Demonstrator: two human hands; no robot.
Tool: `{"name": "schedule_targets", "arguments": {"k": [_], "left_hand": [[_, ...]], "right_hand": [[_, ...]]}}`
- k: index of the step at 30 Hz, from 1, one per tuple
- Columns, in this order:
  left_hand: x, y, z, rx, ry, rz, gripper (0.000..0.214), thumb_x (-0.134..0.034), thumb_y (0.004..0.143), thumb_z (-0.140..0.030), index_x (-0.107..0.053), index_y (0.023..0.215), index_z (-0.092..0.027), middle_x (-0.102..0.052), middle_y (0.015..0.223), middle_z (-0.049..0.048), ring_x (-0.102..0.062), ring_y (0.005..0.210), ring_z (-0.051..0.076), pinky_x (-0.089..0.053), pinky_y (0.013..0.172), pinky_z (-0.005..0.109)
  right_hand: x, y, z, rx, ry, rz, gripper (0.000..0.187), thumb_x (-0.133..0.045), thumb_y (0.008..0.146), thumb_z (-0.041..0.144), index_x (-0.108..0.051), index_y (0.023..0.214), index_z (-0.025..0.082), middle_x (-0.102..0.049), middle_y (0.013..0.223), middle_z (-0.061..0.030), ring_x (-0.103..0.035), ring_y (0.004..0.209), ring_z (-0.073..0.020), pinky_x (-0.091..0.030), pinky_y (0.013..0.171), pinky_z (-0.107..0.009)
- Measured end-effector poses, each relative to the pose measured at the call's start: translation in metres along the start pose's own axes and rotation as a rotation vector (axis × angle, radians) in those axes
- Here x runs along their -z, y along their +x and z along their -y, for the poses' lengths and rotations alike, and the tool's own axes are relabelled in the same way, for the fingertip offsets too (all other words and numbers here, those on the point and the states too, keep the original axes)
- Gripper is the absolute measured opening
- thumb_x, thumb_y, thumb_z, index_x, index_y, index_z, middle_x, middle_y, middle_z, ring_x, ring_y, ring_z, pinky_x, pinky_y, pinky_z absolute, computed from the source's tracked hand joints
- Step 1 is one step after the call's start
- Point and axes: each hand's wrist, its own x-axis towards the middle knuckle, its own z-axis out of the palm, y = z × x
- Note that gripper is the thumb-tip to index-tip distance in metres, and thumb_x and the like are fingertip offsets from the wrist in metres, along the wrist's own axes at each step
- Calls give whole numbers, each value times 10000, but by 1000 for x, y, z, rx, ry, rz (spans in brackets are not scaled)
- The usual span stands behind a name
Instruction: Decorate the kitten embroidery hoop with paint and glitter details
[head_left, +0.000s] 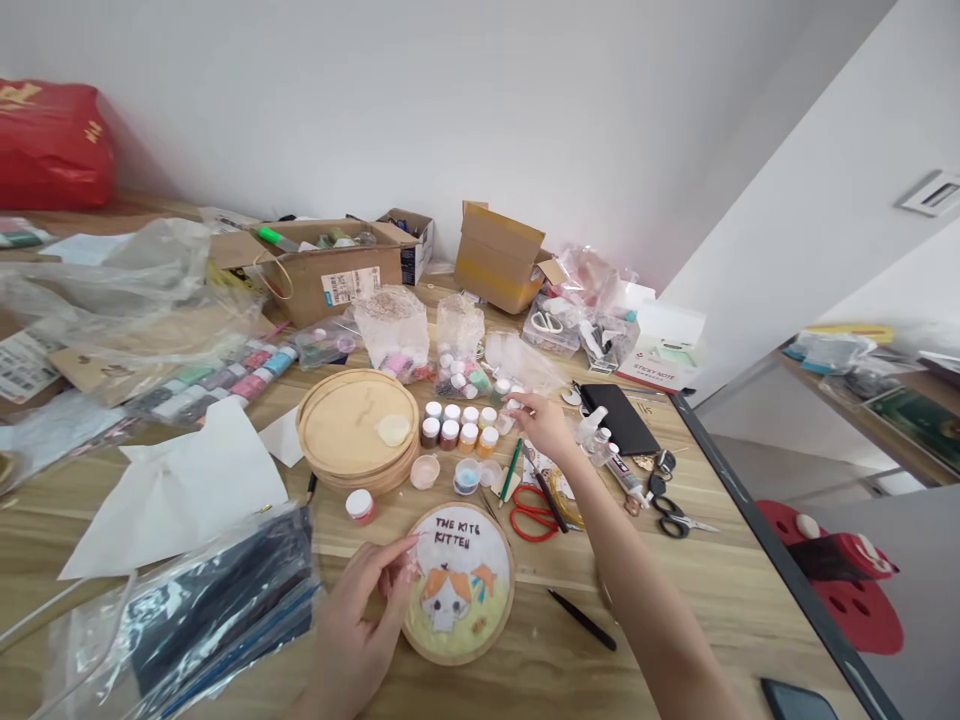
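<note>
A round wooden embroidery hoop (460, 583) lies on the wooden table (697, 600), its white cloth showing a kitten picture and dark lettering. My left hand (364, 625) grips the hoop's left rim with curled fingers. My right hand (538, 418) reaches forward to a cluster of small paint jars (459, 424) and pinches a small clear jar (510, 412) at the cluster's right end. A loose pink-lidded jar (360, 505) and a small blue-filled cup (466, 475) sit just behind the hoop.
A stack of round wooden boards (352, 428) stands left of the jars. Red-handled scissors (534, 515), black scissors (675, 515), a black pen (583, 620) and a black case (621, 418) lie to the right. Cardboard boxes (330, 265), plastic bags and white paper (180, 490) crowd the back and left.
</note>
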Motion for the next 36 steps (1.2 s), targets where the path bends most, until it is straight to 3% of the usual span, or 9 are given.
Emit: {"name": "schedule_targets", "arguments": {"k": [3,9,14,19,23,25,27,30,36], "left_hand": [[-1,-1,3,10,8,3,193,-544,919,-263,-660,1061,-204,-660,751,2,-609,636,120,-513,603,219],[-3,-2,3,27,15,42,202,-545,921,-296,-668,1049,-199,-666,746,11,-615,636,129,-514,597,227],[-3,-2,2,55,20,90,225,-532,930,-321,-669,1060,-199,-672,756,20,-625,654,141,-527,623,245],[-4,-3,5,75,26,121,251,-529,931,-337,-673,1078,-193,-675,755,27,-613,639,142,-530,635,257],[-5,-3,6,57,25,111,244,-531,929,-323,-678,1080,-200,-665,739,12,-611,635,133,-526,639,244],[-5,-3,5,51,27,117,241,-532,930,-319,-674,1087,-205,-661,743,6,-610,639,131,-523,645,242],[-5,-4,5,46,35,130,239,-531,933,-309,-666,1101,-207,-657,749,2,-607,642,127,-518,651,241],[-5,-5,5,18,50,139,232,-535,932,-302,-664,1100,-209,-640,730,-10,-595,622,118,-509,638,232],[-7,-4,7,-1,78,175,227,-538,933,-310,-669,1097,-226,-653,762,-11,-614,630,108,-514,650,222]], "right_hand": [[-3,0,-4,-1,-11,53,326,-549,859,184,-719,1136,170,-767,911,-74,-683,774,-187,-511,807,-309],[-1,1,-3,20,-27,94,404,-523,876,133,-667,1248,200,-708,1214,-97,-662,1074,-219,-475,955,-335],[-1,2,1,46,-27,109,457,-529,858,98,-645,1279,232,-664,1296,-79,-614,1178,-223,-455,1004,-353],[19,-12,8,59,41,69,478,-599,821,152,-639,1283,264,-671,1282,-66,-680,803,-161,-535,845,-334],[62,-29,-5,-45,110,-151,360,-601,848,385,-726,1140,214,-754,1031,-87,-634,613,-165,-539,633,-313],[84,-32,-21,-101,-61,-390,359,-601,841,419,-757,1053,175,-760,938,-109,-647,696,-209,-532,721,-356],[98,-31,-41,-151,-253,-478,359,-629,815,401,-754,1046,156,-753,1003,-132,-657,850,-263,-494,863,-422],[99,-29,-66,-296,-312,-357,397,-644,795,366,-726,1114,143,-743,1076,-146,-658,982,-291,-472,908,-419],[78,-29,-76,-361,-280,-296,307,-591,793,263,-754,1025,143,-769,910,-143,-703,830,-267,-501,770,-349]]}}
